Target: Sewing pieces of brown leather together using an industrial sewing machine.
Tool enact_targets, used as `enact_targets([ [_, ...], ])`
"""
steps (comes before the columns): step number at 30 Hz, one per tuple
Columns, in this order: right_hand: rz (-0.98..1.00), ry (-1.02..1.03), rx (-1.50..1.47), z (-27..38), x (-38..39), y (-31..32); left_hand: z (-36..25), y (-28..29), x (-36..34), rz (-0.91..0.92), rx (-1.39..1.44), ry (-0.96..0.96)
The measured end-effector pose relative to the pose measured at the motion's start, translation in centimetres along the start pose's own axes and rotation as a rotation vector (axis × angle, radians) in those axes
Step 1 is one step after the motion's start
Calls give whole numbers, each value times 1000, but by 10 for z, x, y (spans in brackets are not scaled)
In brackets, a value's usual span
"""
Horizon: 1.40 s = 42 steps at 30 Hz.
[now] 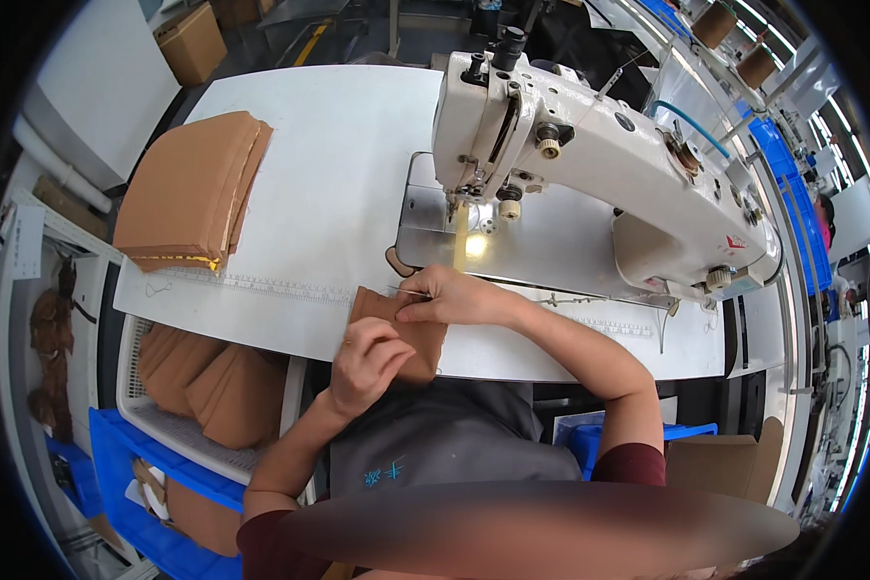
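1. Stacked brown panels [188, 188], curved-edged, by the counter's [343, 164] left edge.
2. Left hand [367, 362]: fingers curled; cannot tell if gripping.
3. Flat brown piece [427, 340], partly hidden by hands, at the front edge.
4. Right hand [454, 296]: fingers pinching a thin, indistinct sliver [408, 291].
5. Glossy metal sewing machine [590, 145]; needle unclear.

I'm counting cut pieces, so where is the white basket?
In the head view, the white basket is at lower left, by the near edge of the white table, between it and a blue bin.
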State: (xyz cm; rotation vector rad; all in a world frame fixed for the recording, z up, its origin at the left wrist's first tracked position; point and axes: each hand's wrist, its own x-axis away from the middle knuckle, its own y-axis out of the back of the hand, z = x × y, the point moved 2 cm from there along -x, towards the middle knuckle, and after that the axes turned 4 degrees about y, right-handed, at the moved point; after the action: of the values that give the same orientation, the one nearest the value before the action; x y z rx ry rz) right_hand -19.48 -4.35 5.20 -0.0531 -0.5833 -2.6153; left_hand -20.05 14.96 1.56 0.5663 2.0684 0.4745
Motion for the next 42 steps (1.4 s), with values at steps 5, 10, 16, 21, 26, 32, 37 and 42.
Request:
enact_targets([
  [5, -106, 42, -156, 7, 26, -7, -7, 13, -19, -123, 490, 631],
  [10, 21, -33, -114, -2, 43, 5, -1, 3, -23, 226, 874, 854],
  [16, -456, -271, 80, -53, 118, 103, 12, 12, -23, 370, 680, 854],
  [21, -786, -296, 665, -26, 143, 80, 10, 9, -26, 383, 655, 864],
  [26, -488, -135, 5, 1, 117, 24, 0, 7, -24, 442, 648, 843],
  [32, -147, 75, -187, -4, 65, 1, -12, -1, -32, 517, 708, 851],
  [37, -288, -177, -26, -18, 99, 70, -8, 8, -22, 546, 658, 899],
  [42, -757, -307, 1070, -44, 135, 88, -10, 1, -23, 550, 586, 881],
])
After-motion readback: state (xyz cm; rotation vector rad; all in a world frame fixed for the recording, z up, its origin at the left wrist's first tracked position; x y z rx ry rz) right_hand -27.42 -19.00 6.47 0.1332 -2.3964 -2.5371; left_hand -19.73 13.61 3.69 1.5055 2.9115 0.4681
